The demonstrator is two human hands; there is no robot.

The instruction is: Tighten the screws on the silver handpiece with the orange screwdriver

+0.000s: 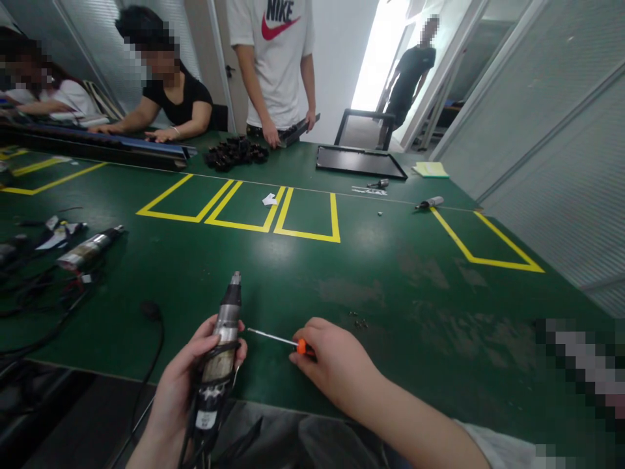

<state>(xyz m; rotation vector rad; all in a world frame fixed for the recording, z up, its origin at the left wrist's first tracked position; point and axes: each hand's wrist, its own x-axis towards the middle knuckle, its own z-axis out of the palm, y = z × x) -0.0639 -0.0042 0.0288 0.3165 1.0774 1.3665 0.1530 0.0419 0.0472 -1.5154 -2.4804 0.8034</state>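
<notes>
My left hand (195,358) is wrapped round an electric screwdriver (222,352), a worn metal-and-black tool with its tip pointing up and away and its cord wound about the body. In my right hand (336,361) is a screwdriver (301,346) with an orange and black handle. Its thin metal shaft points left, the tip close to the side of the electric screwdriver; whether they touch I cannot tell. A few small screws (360,323) lie on the green table (390,273) beyond my right hand.
Another electric screwdriver (90,249) lies at the left among black cables (43,332). Yellow tape outlines (307,234) mark the table. At the far side are a pile of black parts (237,153), a black frame panel (359,161) and yellow notepaper (430,170). Several people are around the table's far side.
</notes>
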